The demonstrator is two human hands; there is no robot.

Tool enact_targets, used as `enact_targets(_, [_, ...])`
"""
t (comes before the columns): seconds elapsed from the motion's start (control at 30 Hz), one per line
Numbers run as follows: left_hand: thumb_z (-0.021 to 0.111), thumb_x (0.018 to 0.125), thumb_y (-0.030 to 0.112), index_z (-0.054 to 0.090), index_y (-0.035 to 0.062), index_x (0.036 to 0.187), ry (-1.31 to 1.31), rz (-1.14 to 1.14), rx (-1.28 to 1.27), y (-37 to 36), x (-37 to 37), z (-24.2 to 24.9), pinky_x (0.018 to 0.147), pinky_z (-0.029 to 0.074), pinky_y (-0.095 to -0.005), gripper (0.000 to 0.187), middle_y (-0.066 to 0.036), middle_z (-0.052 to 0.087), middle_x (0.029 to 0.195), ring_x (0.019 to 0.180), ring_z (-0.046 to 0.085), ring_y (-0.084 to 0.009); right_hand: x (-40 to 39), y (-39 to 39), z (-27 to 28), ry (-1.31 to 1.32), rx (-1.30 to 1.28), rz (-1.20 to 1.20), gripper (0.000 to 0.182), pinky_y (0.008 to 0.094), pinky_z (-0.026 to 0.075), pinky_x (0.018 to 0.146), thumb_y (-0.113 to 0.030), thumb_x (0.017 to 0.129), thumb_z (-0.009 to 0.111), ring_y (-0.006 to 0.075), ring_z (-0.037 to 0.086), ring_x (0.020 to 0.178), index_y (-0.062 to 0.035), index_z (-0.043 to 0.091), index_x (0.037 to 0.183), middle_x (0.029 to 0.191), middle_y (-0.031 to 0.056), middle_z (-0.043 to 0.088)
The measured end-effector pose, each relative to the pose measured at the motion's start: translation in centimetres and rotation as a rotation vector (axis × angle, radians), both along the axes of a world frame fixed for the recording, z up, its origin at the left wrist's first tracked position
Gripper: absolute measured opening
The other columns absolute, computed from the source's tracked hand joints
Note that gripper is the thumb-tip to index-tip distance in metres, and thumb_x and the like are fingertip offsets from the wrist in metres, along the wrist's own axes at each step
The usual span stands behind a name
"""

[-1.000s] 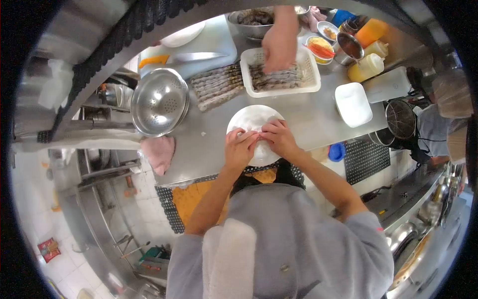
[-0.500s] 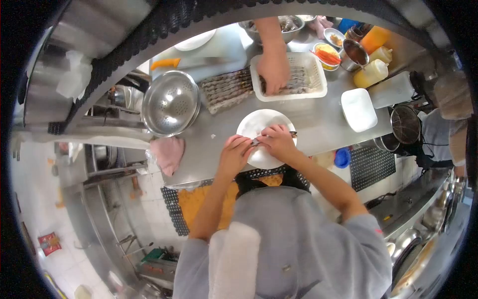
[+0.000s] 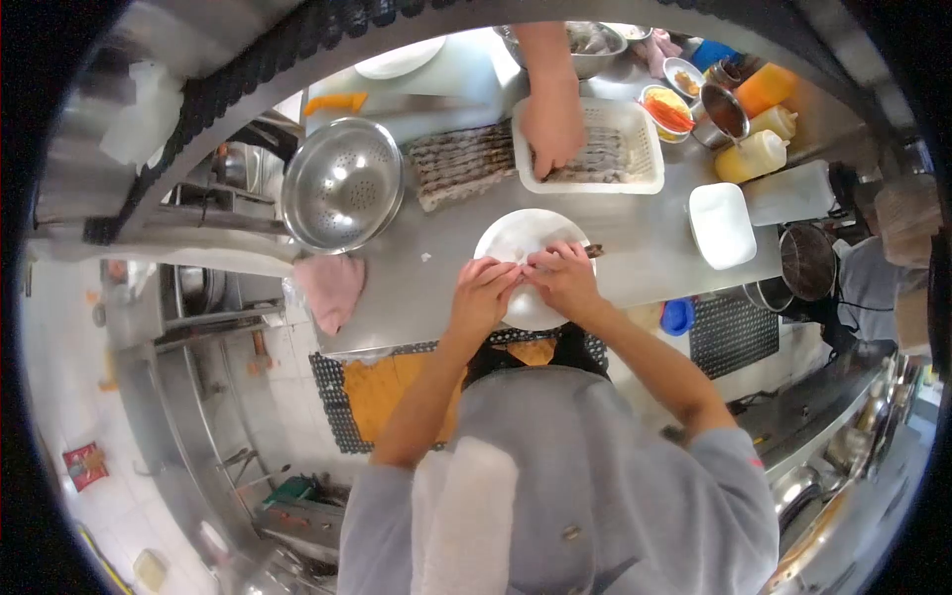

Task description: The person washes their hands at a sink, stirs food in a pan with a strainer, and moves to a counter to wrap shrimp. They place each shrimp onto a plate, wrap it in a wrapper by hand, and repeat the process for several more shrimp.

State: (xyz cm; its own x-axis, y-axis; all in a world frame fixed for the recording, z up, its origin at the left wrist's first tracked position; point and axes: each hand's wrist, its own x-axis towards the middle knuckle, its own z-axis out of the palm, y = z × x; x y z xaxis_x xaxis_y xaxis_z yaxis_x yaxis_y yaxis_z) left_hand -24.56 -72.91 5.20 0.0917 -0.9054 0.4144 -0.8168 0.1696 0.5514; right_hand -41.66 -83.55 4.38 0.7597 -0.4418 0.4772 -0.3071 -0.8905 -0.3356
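We can read no text, label, brand, number or sign. Below and to the left of the steel colander (image 3: 343, 185), any print on a red packet (image 3: 85, 466) is too small for us; far below and right of it, a red sleeve mark (image 3: 756, 462) is unreadable.
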Motion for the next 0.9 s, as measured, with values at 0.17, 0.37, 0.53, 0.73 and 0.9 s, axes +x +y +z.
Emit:
enact_targets(0.17, [0.071,0.082,0.01,0.074,0.0083,0.1,0.042,0.003,0.003,-0.1,0.0,-0.3,0.088,0.05,-0.0402,0.018,-0.001,0.072,0.108,0.097,0.063,-0.025,0.2,0.1,0.3,0.0,-0.009,-0.012,0.028,0.0425,0.047,0.08,-0.016,0.069,0.078,0.022,0.058,0.096,-0.0212,0.071,0.095,0.105,-0.0072,0.062])
enact_targets(0.37, [0.071,0.082,0.01,0.074,0.0074,0.101,0.067,0.003,-0.025,-0.1,0.1,-0.7,0.088,0.051,-0.0395,0.019,-0.002,0.073,0.108,0.097,0.063,-0.0249,0.3,0.4,-0.2,-0.015,-0.028,-0.043,0.03,0.0443,0.047,0.081,-0.016,0.068,0.077,0.0226,0.058,0.097,-0.0239,0.07,0.097,0.106,-0.0076,0.062])
enact_targets(0.53, [0.072,0.085,0.016,0.074,0.0073,0.1,0.053,0.02,0.061,-0.1,0.1,0.2,0.091,0.05,-0.0407,0.018,-0.002,0.072,0.108,0.1,0.063,-0.0267,-0.3,0.0,0.3,0.011,0.037,-0.015,0.026,0.0453,0.045,0.088,-0.022,0.074,0.075,0.0234,0.057,0.1,-0.02,0.071,0.1,0.105,-0.0035,0.06])
enact_targets(0.73, [0.075,0.084,0.02,0.073,0.0091,0.097,0.05,0.016,0.057,-0.7,-0.4,0.5,0.095,0.048,-0.043,0.017,-0.002,0.069,0.105,0.106,0.06,-0.0297,-1.0,-0.1,0.2,-0.038,0.145,-0.005,0.024,0.0449,0.044,0.091,-0.023,0.077,0.074,0.0225,0.058,0.099,-0.0171,0.07,0.1,0.104,-0.0018,0.061])
enact_targets(0.9, [0.075,0.083,0.018,0.073,0.0105,0.097,0.038,0.025,0.042,-0.8,-0.9,-0.2,0.094,0.047,-0.0429,0.016,-0.002,0.069,0.105,0.104,0.06,-0.0288,-1.0,0.1,-0.3,-0.028,0.122,-0.024,0.024,0.0453,0.044,0.092,-0.021,0.076,0.074,0.022,0.058,0.1,-0.0175,0.071,0.1,0.105,-0.0023,0.062])
